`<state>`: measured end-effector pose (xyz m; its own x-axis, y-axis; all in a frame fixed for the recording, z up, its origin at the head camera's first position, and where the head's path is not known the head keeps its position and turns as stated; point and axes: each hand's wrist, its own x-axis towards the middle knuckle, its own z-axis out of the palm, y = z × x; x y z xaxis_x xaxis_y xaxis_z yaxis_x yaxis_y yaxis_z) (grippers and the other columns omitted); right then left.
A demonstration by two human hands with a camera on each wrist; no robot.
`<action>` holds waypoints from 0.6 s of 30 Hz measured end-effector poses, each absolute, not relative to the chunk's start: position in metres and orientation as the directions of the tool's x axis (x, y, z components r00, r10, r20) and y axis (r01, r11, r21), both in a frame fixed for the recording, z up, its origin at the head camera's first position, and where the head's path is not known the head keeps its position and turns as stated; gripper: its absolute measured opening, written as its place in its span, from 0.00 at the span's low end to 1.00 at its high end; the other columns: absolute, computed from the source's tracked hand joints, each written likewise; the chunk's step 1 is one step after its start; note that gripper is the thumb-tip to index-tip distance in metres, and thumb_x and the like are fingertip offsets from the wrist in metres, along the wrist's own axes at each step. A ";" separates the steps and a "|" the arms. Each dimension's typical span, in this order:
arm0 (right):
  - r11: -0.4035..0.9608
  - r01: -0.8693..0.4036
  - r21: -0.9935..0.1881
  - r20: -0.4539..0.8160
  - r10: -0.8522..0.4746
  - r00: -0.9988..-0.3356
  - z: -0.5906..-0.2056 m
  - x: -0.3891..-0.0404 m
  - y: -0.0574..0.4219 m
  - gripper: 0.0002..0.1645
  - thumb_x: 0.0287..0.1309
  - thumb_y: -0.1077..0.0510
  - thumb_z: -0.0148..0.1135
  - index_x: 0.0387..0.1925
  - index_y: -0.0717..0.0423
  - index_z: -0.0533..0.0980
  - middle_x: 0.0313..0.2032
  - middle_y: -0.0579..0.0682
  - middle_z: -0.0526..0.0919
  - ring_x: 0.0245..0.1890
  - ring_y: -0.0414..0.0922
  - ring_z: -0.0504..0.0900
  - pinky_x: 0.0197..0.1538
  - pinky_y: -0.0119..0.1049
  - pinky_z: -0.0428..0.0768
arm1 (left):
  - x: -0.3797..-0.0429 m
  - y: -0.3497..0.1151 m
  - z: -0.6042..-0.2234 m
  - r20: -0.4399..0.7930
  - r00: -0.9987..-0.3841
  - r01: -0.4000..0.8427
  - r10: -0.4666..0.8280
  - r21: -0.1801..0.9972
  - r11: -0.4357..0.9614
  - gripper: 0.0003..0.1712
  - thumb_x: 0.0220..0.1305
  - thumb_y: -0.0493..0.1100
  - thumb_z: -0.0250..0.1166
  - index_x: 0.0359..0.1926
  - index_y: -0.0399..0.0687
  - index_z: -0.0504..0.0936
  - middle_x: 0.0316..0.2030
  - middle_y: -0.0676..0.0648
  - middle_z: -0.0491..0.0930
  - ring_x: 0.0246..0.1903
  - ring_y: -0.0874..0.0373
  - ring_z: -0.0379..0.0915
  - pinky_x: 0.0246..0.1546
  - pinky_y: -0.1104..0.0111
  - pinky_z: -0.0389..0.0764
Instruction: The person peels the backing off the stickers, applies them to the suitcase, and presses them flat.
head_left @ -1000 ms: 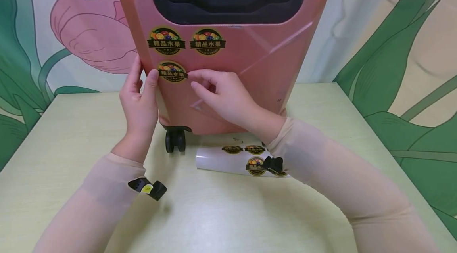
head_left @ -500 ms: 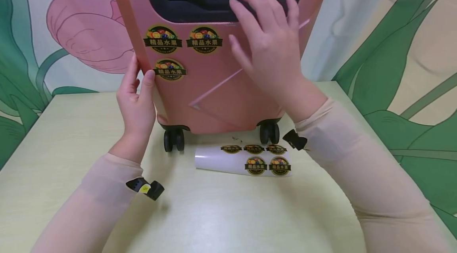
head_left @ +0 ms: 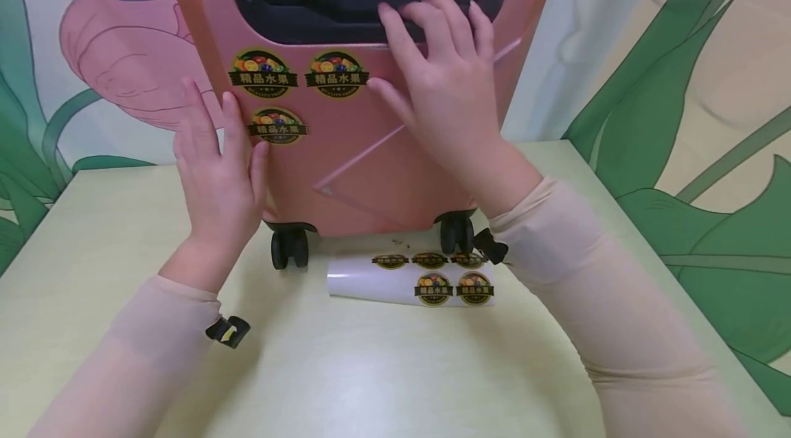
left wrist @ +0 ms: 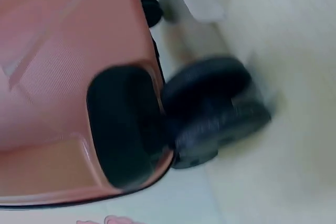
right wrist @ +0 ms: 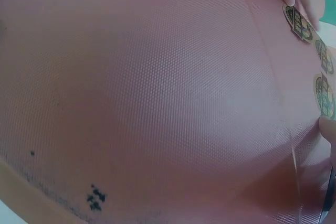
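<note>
A pink hard-shell suitcase (head_left: 364,170) stands upright with a black handle recess (head_left: 272,19) at its top. Three round fruit stickers are on its face: an upper left sticker (head_left: 263,73), an upper right sticker (head_left: 336,74) and a lower sticker (head_left: 277,125). My left hand (head_left: 216,177) is at the suitcase's left side, fingers extended, thumb just below the lower sticker. My right hand (head_left: 451,81) lies spread over the upper right face, fingertips at the recess's lower edge and thumb beside the upper right sticker. The right wrist view shows the textured suitcase shell (right wrist: 173,87) up close.
A curled white sticker sheet (head_left: 364,280) with several fruit stickers lies on the table (head_left: 371,369) before the suitcase. Black caster wheels stand at left (head_left: 289,248) and right (head_left: 456,233). A wall cloth with painted leaves (head_left: 655,95) hangs behind.
My right hand has left the lower sticker and risen to the handle recess. My left hand's fingers have straightened and loosened at the side. The suitcase now appears farther left in view.
</note>
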<state>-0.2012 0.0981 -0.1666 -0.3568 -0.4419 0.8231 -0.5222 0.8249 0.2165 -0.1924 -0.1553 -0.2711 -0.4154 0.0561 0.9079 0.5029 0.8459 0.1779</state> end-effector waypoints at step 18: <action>0.831 -0.503 0.236 0.843 -0.433 -0.319 -0.170 -0.202 0.101 0.34 0.67 0.39 0.41 0.63 0.56 0.67 0.55 0.59 0.70 0.61 0.55 0.61 0.66 0.52 0.45 | -0.202 -0.170 -0.284 0.880 -0.300 0.400 0.370 -0.236 0.886 0.36 0.67 0.63 0.44 0.73 0.62 0.48 0.72 0.51 0.43 0.69 0.47 0.41 0.62 0.44 0.44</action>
<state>-0.2023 0.1010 -0.1702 -0.3195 -0.4327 0.8430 -0.5030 0.8314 0.2361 -0.2022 -0.1701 -0.2840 -0.2996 0.3697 0.8795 0.3998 0.8857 -0.2361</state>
